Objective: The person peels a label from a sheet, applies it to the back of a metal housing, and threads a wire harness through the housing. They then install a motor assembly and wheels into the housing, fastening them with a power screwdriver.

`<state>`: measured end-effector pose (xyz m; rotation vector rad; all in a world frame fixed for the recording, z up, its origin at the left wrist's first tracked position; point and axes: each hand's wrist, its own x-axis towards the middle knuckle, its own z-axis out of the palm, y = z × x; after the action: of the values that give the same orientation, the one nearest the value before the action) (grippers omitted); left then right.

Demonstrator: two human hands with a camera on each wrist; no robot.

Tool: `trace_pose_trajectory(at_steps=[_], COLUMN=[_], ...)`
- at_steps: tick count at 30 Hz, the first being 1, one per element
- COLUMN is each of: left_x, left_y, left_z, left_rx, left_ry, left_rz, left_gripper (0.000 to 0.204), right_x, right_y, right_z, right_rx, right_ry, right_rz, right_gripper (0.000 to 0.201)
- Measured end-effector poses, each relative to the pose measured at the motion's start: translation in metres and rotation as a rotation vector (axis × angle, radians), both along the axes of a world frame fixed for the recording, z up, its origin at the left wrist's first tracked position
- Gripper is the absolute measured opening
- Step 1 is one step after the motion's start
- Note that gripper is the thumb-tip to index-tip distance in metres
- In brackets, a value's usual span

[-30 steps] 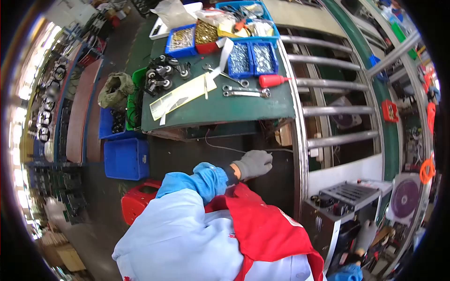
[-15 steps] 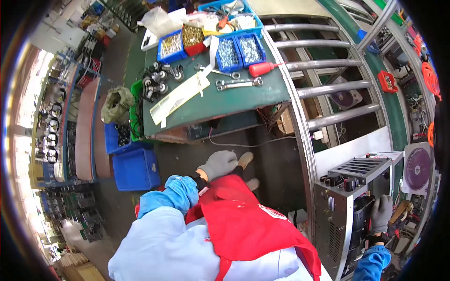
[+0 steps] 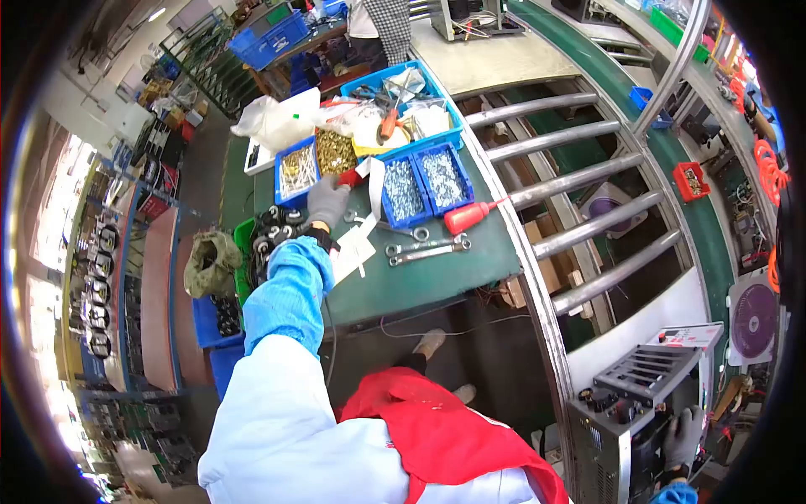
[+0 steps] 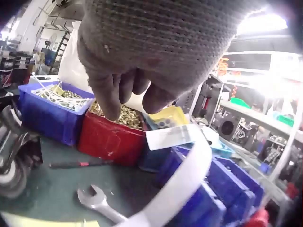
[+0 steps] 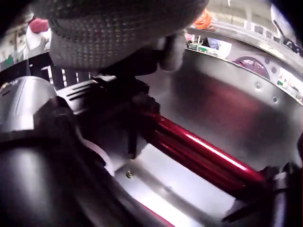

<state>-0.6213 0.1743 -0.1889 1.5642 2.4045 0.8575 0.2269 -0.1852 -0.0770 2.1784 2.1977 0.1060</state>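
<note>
My gloved left hand (image 3: 327, 202) reaches over the green worktable to a red bin (image 4: 111, 139) of small brass-coloured parts (image 4: 124, 115). In the left wrist view its fingers hang loosely bent over the bin's near rim, with nothing visible between them. Left of that bin is a blue bin (image 3: 295, 172) of long pale pieces. My gloved right hand (image 3: 684, 437) lies at the open metal-cased machine (image 3: 609, 445), its fingers extended in the head view. The right wrist view has this hand over black parts beside a shiny red bar (image 5: 203, 151) inside the casing; its fingertips are partly hidden.
Blue bins of silvery hardware (image 3: 424, 185), a red bottle (image 3: 467, 218), wrenches (image 3: 428, 250) and black casters (image 3: 273, 227) share the worktable (image 3: 420, 290). Metal rollers (image 3: 579, 181) run along its right side. Someone in a checked garment (image 3: 386, 34) stands at the back.
My left hand has moved from low in front of my body, forward over the table to the red bin. The right hand stays at the machine. The view has tilted up, showing more background.
</note>
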Motion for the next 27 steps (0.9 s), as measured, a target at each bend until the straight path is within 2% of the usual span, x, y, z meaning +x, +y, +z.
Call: trace_pose_trajectory(at_steps=[1, 2, 3, 5, 8, 9, 11, 12, 15, 16, 19, 20, 23, 27], left_x=[-0.026, -0.038, -0.047, -0.064, -0.077, -0.079, -0.077, -0.080, -0.079, -0.078, -0.069, -0.071, -0.077, -0.091], left_y=[0.022, 0.040, 0.055, 0.084, 0.122, 0.133, 0.145, 0.150, 0.148, 0.145, 0.146, 0.149, 0.153, 0.149], left_z=[-0.015, -0.016, -0.021, -0.034, -0.049, -0.052, -0.042, -0.033, -0.012, -0.009, 0.003, 0.003, -0.005, -0.015], left_rx=[0.020, -0.030, -0.035, -0.117, -0.277, -0.296, -0.335, -0.428, -0.530, -0.515, -0.611, -0.626, -0.602, -0.504], left_ry=[0.169, 0.234, 0.234, 0.301, 0.367, 0.393, 0.442, 0.445, 0.483, 0.401, 0.327, 0.327, 0.375, 0.353], left_rz=[-0.010, -0.016, -0.013, -0.042, -0.123, -0.175, -0.271, -0.299, -0.328, -0.333, -0.314, -0.337, -0.347, -0.441], left_gripper=[0.035, 0.037, 0.040, 0.049, 0.062, 0.066, 0.075, 0.083, 0.088, 0.091, 0.090, 0.088, 0.087, 0.070], right_x=[0.008, 0.009, 0.016, 0.001, 0.009, 0.005, -0.014, -0.033, 0.014, 0.014, 0.026, 0.023, 0.017, -0.002], right_y=[-0.004, -0.004, -0.005, 0.006, 0.029, 0.032, 0.044, 0.048, -0.013, -0.017, -0.013, -0.013, -0.006, 0.031], right_z=[-0.011, -0.020, -0.019, -0.025, -0.022, -0.021, -0.010, -0.002, -0.040, -0.034, -0.035, -0.033, -0.033, -0.028], right_rx=[0.081, 0.114, -0.042, 0.041, -0.150, -0.164, -0.189, -0.143, 0.165, 0.061, -0.038, 0.015, 0.054, 0.009], right_ry=[-0.003, -0.026, -0.002, -0.029, -0.042, -0.049, -0.067, -0.100, -0.208, -0.125, -0.270, -0.188, -0.134, -0.146], right_rz=[-0.008, -0.103, -0.314, -0.571, -0.997, -1.038, -1.112, -1.067, -0.644, -0.674, -0.625, -0.608, -0.660, -1.081], right_gripper=[0.019, 0.018, 0.021, 0.025, 0.039, 0.041, 0.046, 0.047, 0.043, 0.046, 0.042, 0.037, 0.034, 0.035])
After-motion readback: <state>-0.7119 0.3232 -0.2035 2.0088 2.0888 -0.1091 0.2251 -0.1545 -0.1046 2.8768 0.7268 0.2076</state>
